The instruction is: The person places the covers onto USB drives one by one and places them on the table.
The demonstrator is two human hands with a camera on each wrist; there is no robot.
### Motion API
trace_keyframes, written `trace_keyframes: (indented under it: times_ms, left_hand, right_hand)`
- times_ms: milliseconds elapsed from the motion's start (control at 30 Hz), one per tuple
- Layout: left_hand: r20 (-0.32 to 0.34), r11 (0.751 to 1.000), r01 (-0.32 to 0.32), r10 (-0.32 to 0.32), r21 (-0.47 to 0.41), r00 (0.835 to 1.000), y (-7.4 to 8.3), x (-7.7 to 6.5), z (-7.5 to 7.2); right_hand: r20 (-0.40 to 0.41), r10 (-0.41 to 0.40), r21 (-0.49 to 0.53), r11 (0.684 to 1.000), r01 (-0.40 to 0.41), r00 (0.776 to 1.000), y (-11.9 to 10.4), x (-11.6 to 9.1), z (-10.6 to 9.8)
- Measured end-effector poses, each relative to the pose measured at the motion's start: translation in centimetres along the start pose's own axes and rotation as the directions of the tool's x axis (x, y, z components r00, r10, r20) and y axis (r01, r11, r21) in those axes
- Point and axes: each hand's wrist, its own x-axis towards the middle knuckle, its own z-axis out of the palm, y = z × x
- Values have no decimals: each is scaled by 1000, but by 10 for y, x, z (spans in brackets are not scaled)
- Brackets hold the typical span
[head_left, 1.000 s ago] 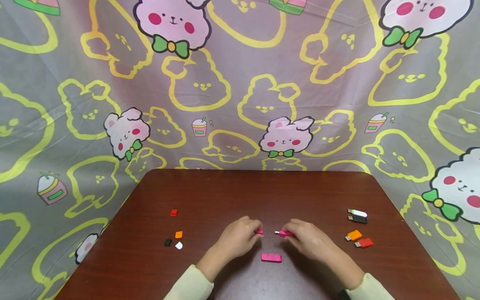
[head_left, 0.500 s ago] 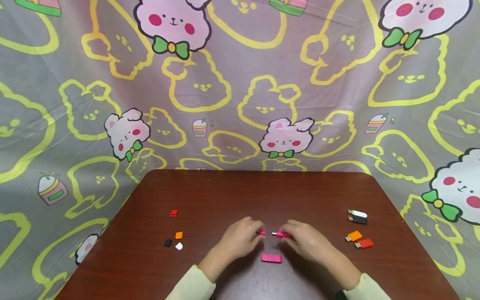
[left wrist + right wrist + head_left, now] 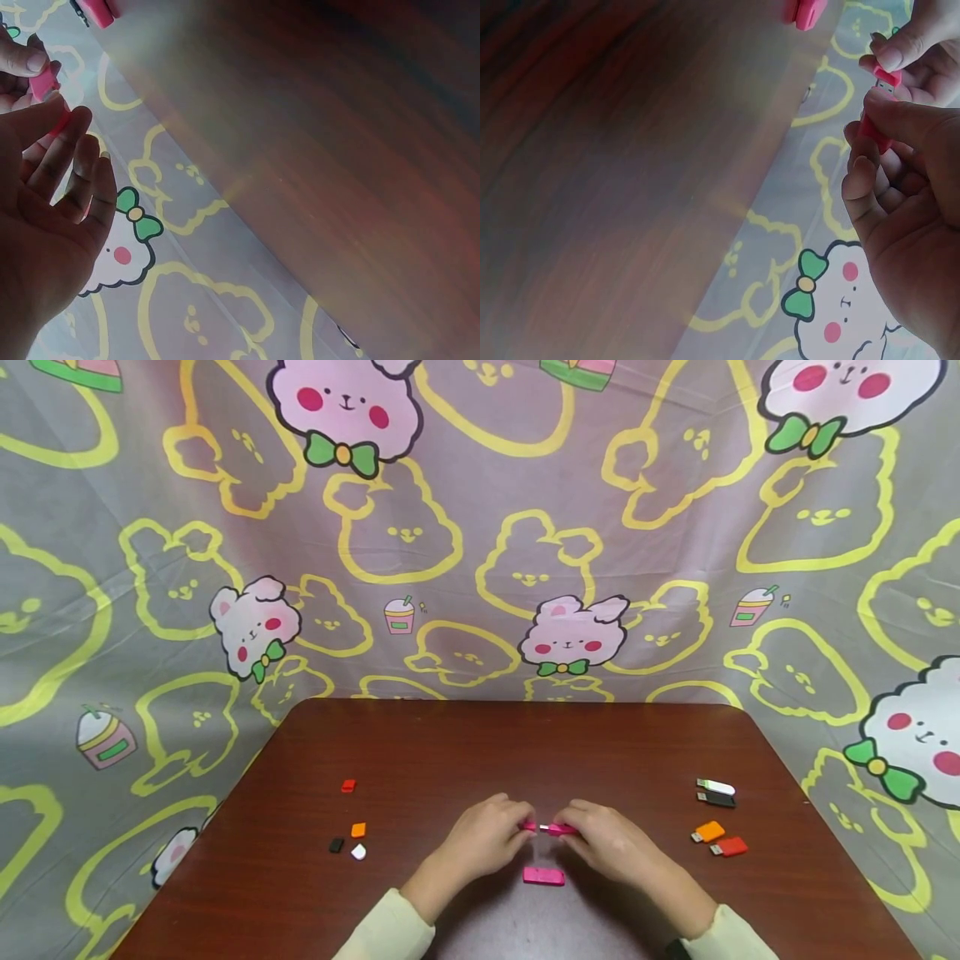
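Note:
My left hand [image 3: 483,833] pinches a small pink cap [image 3: 529,827] between thumb and fingers. Across from it, my right hand [image 3: 611,842] pinches a pink USB stick [image 3: 562,830] by its body. The stick's bare metal plug points left at the cap; a narrow gap shows between them in the head view. In the right wrist view, the cap [image 3: 888,76] sits close to the plug, and fingers cover part of the stick [image 3: 875,135]. Another pink USB stick [image 3: 543,877] lies on the table just in front of both hands.
On the brown table [image 3: 450,743], red [image 3: 348,786], orange [image 3: 358,830], black [image 3: 337,845] and white [image 3: 358,852] caps lie at left. Uncapped white [image 3: 718,787], black [image 3: 717,799], orange [image 3: 708,832] and red [image 3: 730,846] USB sticks lie at right. A patterned cloth [image 3: 465,610] hangs behind.
Both hands have moved toward each other, the left one rightward with the cap and the right one slightly leftward with the USB stick. The gap between cap and plug has narrowed.

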Motion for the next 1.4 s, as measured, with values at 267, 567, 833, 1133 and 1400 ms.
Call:
trace_keyframes:
  times_ms: [267, 567, 833, 1133, 1400]
  left_hand:
    - [8, 1000, 3, -3, 2, 1000, 3, 2, 0]
    - [-10, 1000, -8, 8, 5, 1000, 5, 2, 2]
    - [-25, 1000, -22, 22, -8, 999, 8, 2, 3]
    - [-8, 1000, -21, 21, -18, 1000, 11, 3, 1]
    - [-37, 993, -116, 116, 12, 993, 13, 5, 0]
  right_hand:
    - [7, 6, -3, 1000, -6, 1000, -1, 0, 1]
    - [11, 5, -2, 1000, -4, 1000, -4, 0, 0]
    - [29, 3, 6, 1000, -4, 1000, -6, 2, 0]
    - [0, -15, -15, 1000, 15, 1000, -7, 2, 2]
    - [-74, -68, -80, 995, 62, 995, -11, 6, 2]
